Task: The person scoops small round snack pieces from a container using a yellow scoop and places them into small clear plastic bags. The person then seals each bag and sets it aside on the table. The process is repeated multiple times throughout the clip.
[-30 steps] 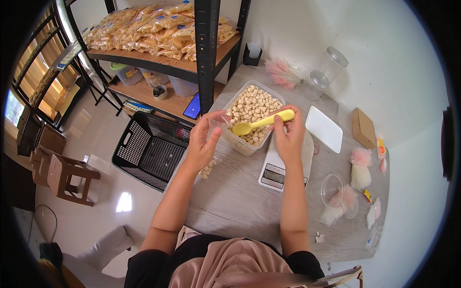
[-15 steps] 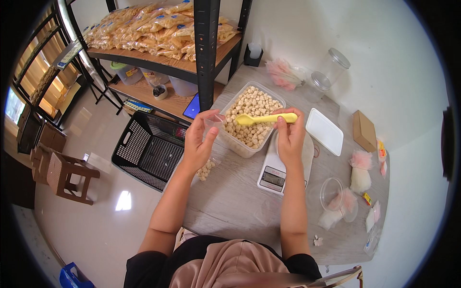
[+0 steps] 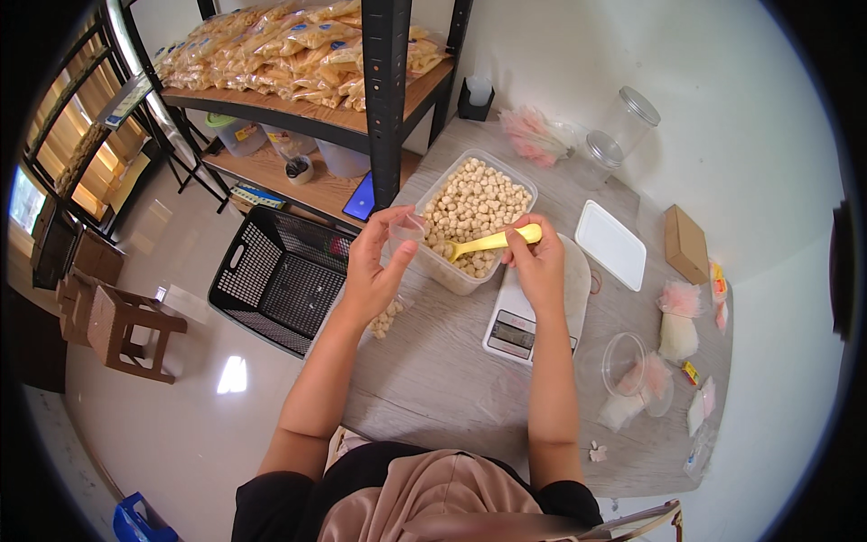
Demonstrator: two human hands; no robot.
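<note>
My right hand grips the handle of a yellow plastic spoon. The spoon's bowl dips among pale round snack pieces in a clear square tub. Left of the tub, my left hand holds a small clear plastic bag with its mouth spread. Whether anything lies inside that bag I cannot tell. Partly behind my left wrist, a few pale pieces in clear plastic rest on the table. Below my right hand stands a white kitchen scale, partly covered by my forearm.
A white lid and a brown box lie to the right. Beyond the tub stand clear jars. A black crate sits left of the table, beside a shelf rack loaded with bagged snacks.
My right hand has moved slightly left and down. The spoon's bowl has lowered from above the snack pieces into them, near the tub's left side. My left hand stays with the bag.
</note>
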